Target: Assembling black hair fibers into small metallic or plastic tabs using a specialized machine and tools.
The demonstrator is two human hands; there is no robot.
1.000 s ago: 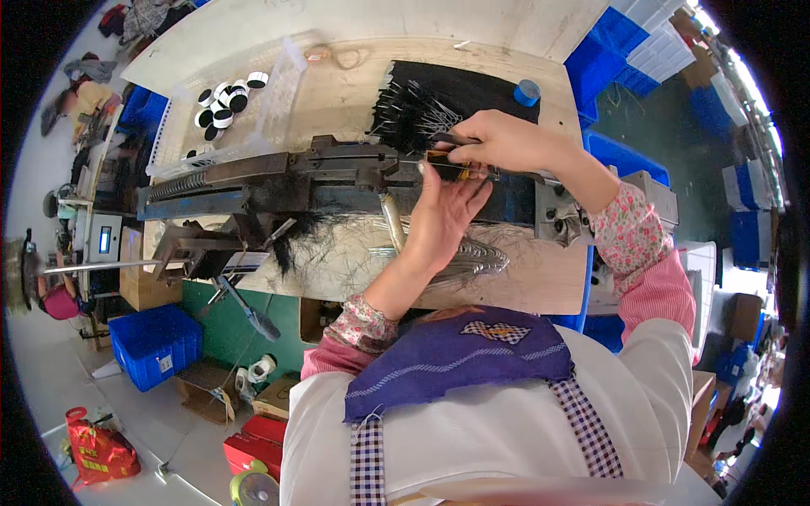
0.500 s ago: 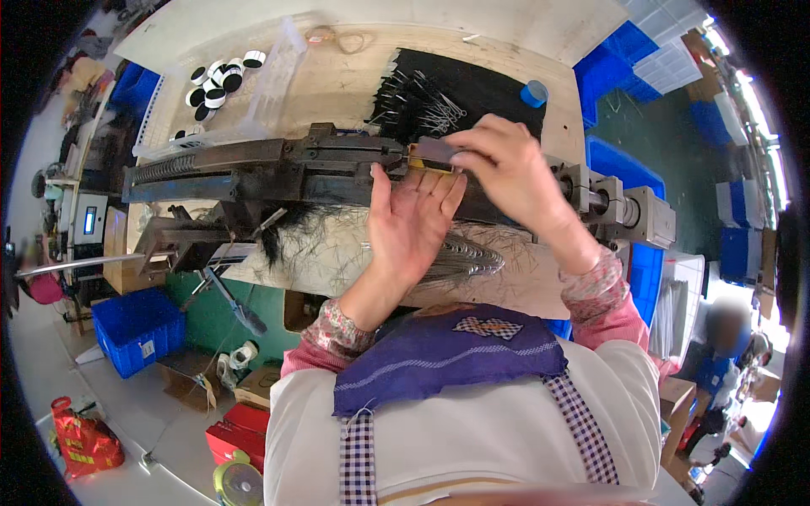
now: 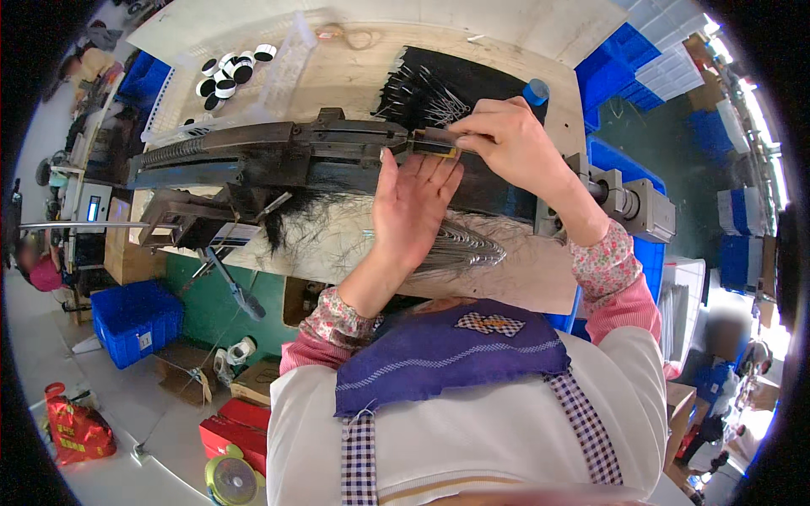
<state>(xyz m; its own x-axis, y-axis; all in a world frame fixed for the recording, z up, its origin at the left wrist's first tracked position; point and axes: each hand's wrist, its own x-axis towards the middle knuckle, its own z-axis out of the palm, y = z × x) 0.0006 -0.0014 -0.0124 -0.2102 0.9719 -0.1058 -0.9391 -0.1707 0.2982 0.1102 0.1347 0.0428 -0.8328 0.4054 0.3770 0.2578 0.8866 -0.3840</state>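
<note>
A long dark metal machine (image 3: pixel 337 156) runs across the bench in front of me. My left hand (image 3: pixel 413 198) lies palm up at its near side, fingers stretched toward a small yellow-edged part (image 3: pixel 434 152) by the jaw. I see nothing on the left palm. My right hand (image 3: pixel 510 143) pinches the right end of a small dark flat block (image 3: pixel 440 136) on top of that yellow part; the fingertips partly hide it. Behind the machine, many thin twisted-wire pieces (image 3: pixel 439 103) with dark bristles rest on a black cloth (image 3: pixel 494 84).
A clear plastic basket (image 3: pixel 283 72) holds several white-and-black round caps (image 3: pixel 226 87). A blue cap (image 3: pixel 535 91) sits on the cloth. Bent metal wires (image 3: pixel 468 244) and loose black bristles (image 3: pixel 291 215) lie on the near bench. A motor-like end (image 3: pixel 645 211) juts out right.
The dark block now lies flatter and lower against the yellow part, with my right hand still at its end. My left hand stays almost in place, palm up.
</note>
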